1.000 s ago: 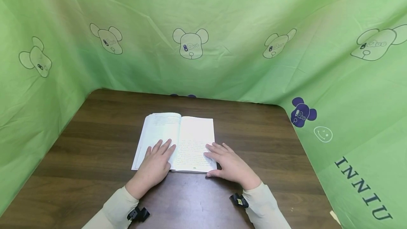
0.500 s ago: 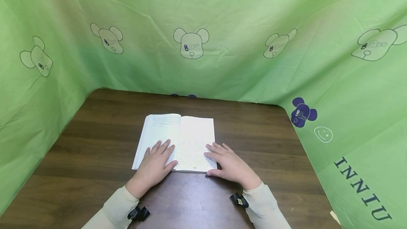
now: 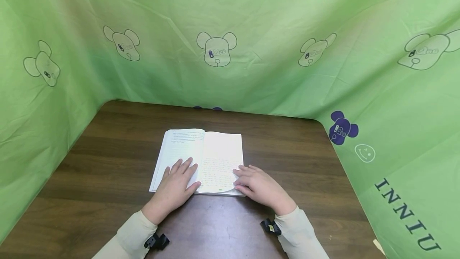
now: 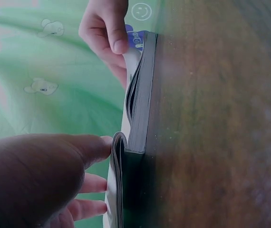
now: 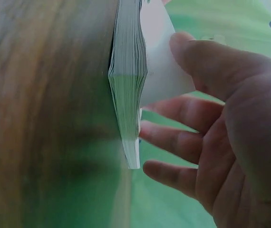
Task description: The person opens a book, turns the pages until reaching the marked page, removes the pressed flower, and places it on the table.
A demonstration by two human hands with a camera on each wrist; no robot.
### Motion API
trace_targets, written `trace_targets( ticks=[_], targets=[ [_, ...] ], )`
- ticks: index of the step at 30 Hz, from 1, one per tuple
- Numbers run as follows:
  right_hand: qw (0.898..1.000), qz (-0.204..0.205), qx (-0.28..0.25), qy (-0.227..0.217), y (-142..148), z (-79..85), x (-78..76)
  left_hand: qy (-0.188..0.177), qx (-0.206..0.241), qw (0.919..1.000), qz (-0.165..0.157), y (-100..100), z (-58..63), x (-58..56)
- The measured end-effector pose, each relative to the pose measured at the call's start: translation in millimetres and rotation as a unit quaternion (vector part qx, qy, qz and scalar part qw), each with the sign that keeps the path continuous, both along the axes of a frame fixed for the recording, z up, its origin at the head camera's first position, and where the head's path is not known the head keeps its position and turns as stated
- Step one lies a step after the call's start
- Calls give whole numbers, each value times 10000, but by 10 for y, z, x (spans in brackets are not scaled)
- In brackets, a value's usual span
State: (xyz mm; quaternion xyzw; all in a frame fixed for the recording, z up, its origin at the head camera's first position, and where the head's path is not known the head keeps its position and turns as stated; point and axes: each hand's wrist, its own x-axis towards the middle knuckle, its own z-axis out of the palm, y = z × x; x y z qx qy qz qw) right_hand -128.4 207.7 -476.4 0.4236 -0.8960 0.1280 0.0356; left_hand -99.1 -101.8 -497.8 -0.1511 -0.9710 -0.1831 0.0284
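An open book (image 3: 221,147) lies on the brown wooden table, its left page printed at the top and its right page printed on the lower half. My left hand (image 3: 174,189) rests on the lower left page with fingers spread and straight, thumb by the spine. At the lower right corner, my right hand (image 3: 262,187) pinches a page (image 5: 161,61) between thumb and forefinger. That corner is lifted off the thick stack of pages (image 5: 128,57) beneath. The other right fingers reach to the book's side edge. In the left wrist view, the left thumb touches the folded page edge (image 4: 118,142).
The wooden table (image 3: 118,143) extends around the book on all sides. A green cloth curtain (image 3: 251,87) with cartoon bear heads encloses the table at the back and both sides. Each wrist carries a small black camera (image 3: 156,242).
The right thumb has come up from the book's bottom edge toward the fingers, raising the page corner. The left thumb has stretched out toward the spine; the left hand otherwise stays put.
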Motion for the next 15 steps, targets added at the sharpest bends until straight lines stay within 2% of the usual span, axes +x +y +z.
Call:
trace_targets(
  ticks=[4, 11, 15],
  targets=[
    [9999, 90, 43, 123, 13, 3, 3, 31, 2, 10000, 3, 3, 3, 3],
    [9999, 87, 43, -48, 31, 18, -2, -9, 118, 9999, 31, 16, -6, -6],
    [9999, 25, -39, 110, 28, 17, -18, 64, 197, 9996, -167, 38, -6, -1]
  ],
)
